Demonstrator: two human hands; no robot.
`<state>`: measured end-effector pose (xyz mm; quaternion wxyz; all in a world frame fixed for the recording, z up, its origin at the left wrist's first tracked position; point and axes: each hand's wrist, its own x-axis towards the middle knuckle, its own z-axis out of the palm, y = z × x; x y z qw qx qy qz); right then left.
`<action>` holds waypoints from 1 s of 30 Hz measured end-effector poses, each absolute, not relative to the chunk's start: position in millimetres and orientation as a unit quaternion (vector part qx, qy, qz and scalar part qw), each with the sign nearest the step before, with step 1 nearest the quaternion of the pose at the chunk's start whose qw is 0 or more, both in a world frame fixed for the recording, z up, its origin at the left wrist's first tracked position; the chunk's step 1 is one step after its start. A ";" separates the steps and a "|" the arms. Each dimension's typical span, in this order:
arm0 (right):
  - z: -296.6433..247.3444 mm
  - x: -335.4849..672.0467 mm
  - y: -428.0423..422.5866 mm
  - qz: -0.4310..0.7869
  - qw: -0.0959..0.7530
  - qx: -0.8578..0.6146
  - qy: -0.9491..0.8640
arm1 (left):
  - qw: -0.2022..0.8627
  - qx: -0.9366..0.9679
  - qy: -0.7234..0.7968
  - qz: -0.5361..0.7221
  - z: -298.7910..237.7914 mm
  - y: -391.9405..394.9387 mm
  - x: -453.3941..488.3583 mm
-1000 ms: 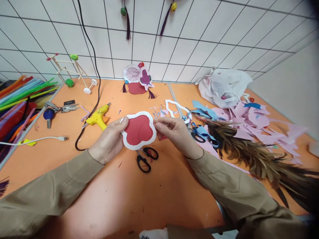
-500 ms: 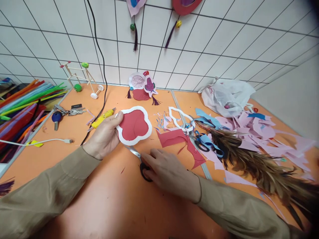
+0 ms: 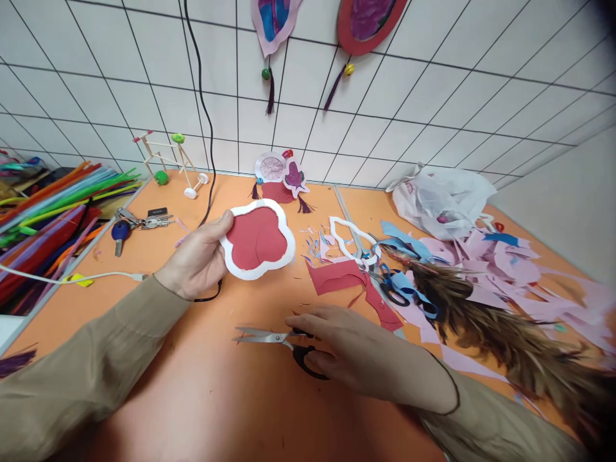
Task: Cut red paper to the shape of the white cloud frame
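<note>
My left hand [image 3: 195, 260] holds up a lobed red paper shape with a white border [image 3: 257, 239], thumb on its left edge, above the orange table [image 3: 231, 398]. My right hand [image 3: 337, 350] is lower and to the right, fingers curled over the black handles of a pair of scissors [image 3: 274, 337]. The scissor blades point left, slightly apart, just over the table.
Red paper offcuts [image 3: 353, 279] lie right of the shape. Pink and blue scraps, another pair of scissors [image 3: 392, 289], brown feathers [image 3: 495, 321] and a plastic bag [image 3: 443, 199] fill the right. Pipe cleaners [image 3: 43, 212], keys [image 3: 139, 221], cables and a stick model lie left.
My right hand let go of the red shape, dropped to the scissors on the table and took their handles. The left hand kept the shape and lifted it. The view tilted up.
</note>
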<state>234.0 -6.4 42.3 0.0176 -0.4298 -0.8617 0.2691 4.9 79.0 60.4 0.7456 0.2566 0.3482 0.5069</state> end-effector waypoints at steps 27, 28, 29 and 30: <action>29.3 238.3 25.0 0.510 0.311 -0.388 -0.702 | 0.685 0.185 0.430 0.559 59.6 83.9 7.6; 29.3 238.9 25.1 0.529 0.323 -0.361 -0.697 | 0.681 0.196 0.425 0.563 58.1 83.6 7.9; 29.5 239.0 24.7 0.552 0.332 -0.331 -0.689 | 0.680 0.210 0.418 0.564 56.1 83.2 8.1; 29.9 238.7 23.9 0.579 0.336 -0.305 -0.677 | 0.680 0.228 0.407 0.565 53.7 82.8 8.3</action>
